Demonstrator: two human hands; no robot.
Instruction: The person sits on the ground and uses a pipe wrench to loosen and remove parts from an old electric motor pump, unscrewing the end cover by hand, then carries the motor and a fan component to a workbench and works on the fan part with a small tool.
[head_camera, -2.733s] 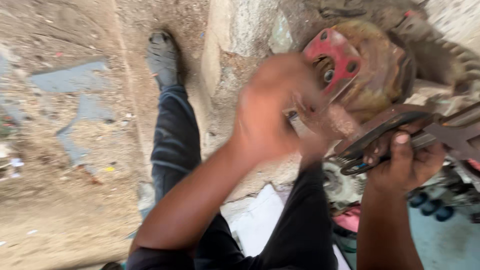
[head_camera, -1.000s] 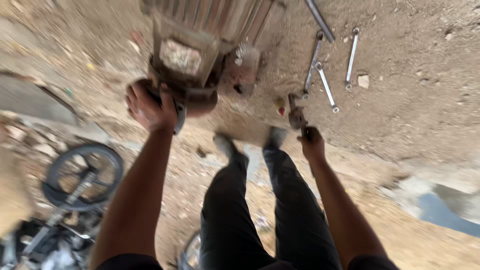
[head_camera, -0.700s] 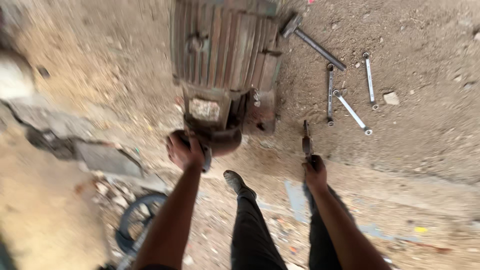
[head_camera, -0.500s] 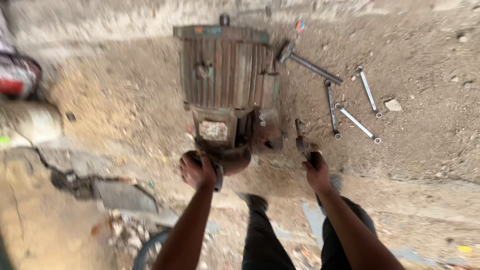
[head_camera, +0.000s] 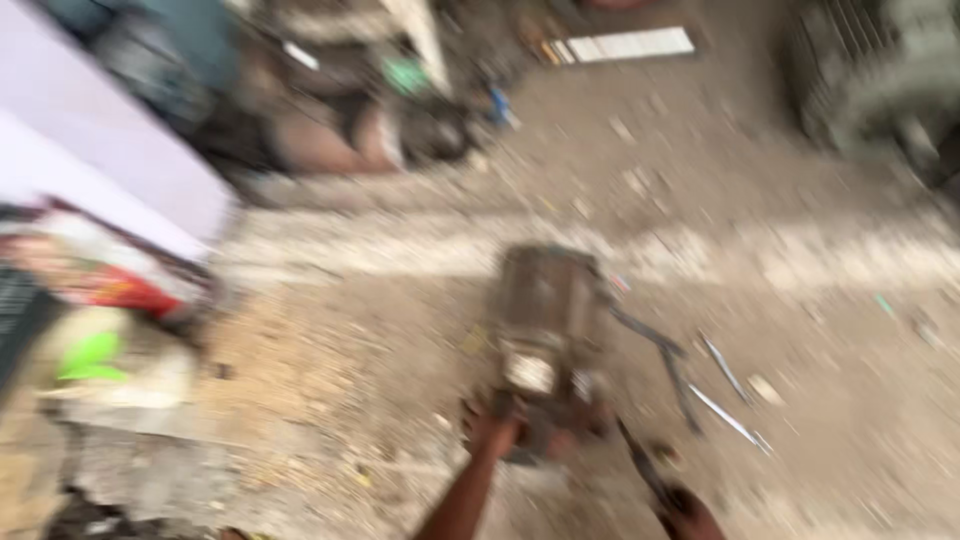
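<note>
Down on the gritty brown dirt ground (head_camera: 330, 380), lying lengthwise, a rusty ribbed grey-brown electric motor (head_camera: 545, 320) with a pale plate on its near end. Reaching up from the bottom edge, the left hand (head_camera: 492, 428), pressing against the motor's near end at its left corner; fingers looking curled onto a dark part there (too smeared to say how tightly). Coming in lower right, the right hand (head_camera: 682, 505), wrapped around the handle of a long dark thin metal tool (head_camera: 640, 462), its tip pointing up toward the motor's near right corner; touching or just short, cannot tell. Lying just right of the motor, a few slim silver spanners (head_camera: 725, 385) scattered on the dirt, apart from both hands. Sitting far left, a red-and-white box-like object (head_camera: 95, 270) and something bright green (head_camera: 88, 355) on a pale stone slab (head_camera: 150, 440). Everything heavily blurred.
</note>
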